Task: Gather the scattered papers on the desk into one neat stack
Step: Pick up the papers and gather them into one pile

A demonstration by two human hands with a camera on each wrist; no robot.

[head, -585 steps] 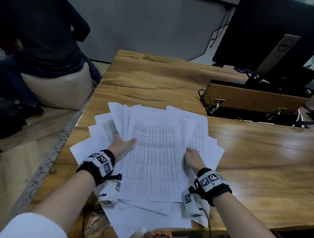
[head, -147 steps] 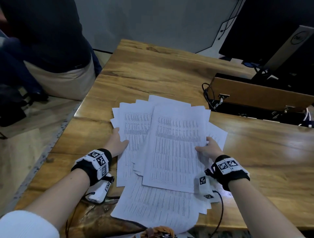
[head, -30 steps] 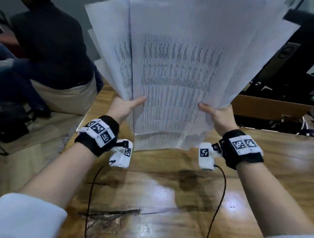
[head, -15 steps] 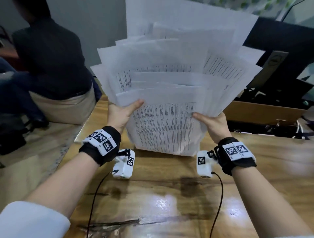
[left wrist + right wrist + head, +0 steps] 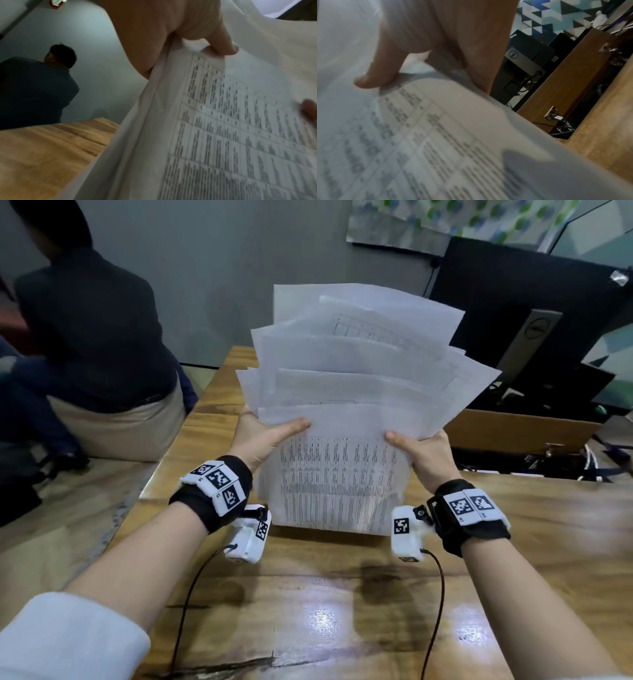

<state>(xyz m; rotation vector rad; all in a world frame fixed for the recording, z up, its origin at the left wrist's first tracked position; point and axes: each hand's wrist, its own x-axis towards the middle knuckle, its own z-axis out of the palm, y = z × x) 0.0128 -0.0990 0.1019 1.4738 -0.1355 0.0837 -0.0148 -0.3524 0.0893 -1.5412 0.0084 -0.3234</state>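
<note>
Both hands hold one sheaf of printed papers (image 5: 339, 474) upright on its lower edge, near the middle of the wooden bench (image 5: 308, 611). At the left, a person in dark clothing (image 5: 92, 337) sits beyond the bench's left edge, turned away. Next comes the left hand (image 5: 263, 436), its thumb pressed flat across the front sheet and its fingers hidden behind the bundle, clamping the left side. The sheets are all in one bundle but not squared: their top edges fan out at different heights and angles, and the upper ones lean toward the bench's far right corner. The right hand (image 5: 423, 451) grips the opposite side the same way, thumb in front, fingers behind. Beyond it, at the far right edge, stand a dark monitor (image 5: 513, 313) and an open cable tray (image 5: 513, 433).

The step in hand appears to be jogging the bundle square. The next move likely calls for a looser grip, so the sheets can drop level against the bench, then side pressure to align the long edges before laying the stack flat.
</note>
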